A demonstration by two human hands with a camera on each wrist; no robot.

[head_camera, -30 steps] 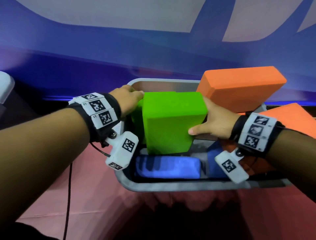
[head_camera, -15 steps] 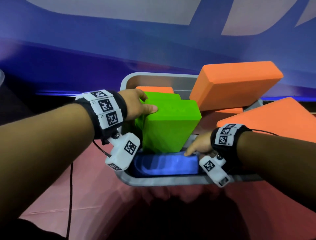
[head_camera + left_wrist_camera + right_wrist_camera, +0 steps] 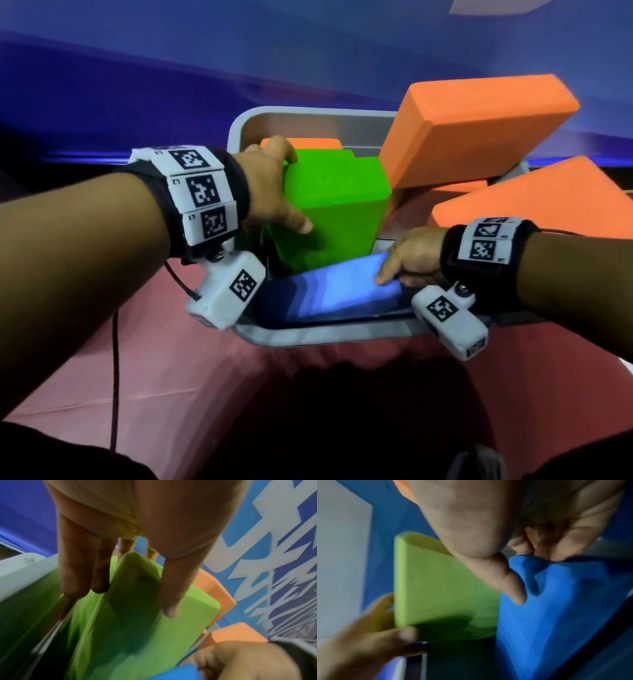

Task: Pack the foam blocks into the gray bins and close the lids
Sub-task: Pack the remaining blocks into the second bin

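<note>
A gray bin [image 3: 329, 337] in front of me holds foam blocks. A green block [image 3: 334, 212] stands upright in its middle, and my left hand [image 3: 274, 192] grips its left side, thumb on the near face and fingers behind. In the left wrist view the green block [image 3: 137, 615] sits between thumb and fingers. A blue block [image 3: 329, 294] lies tilted along the near wall; my right hand [image 3: 407, 260] pinches its right end. In the right wrist view the thumb dents the blue block [image 3: 547, 608] beside the green block [image 3: 440, 588].
A large orange block [image 3: 479, 126] leans out over the bin's far right corner. A second orange block [image 3: 534, 202] lies at the right, and a third orange block [image 3: 308, 142] peeks behind the green one. A pink cloth [image 3: 154, 377] covers the table. A black cable [image 3: 114, 377] hangs from my left wrist.
My right hand left the green block's right side, dropped to the blue block and now pinches its right end, tilting it up. My left hand has shifted its hold on the green block.
</note>
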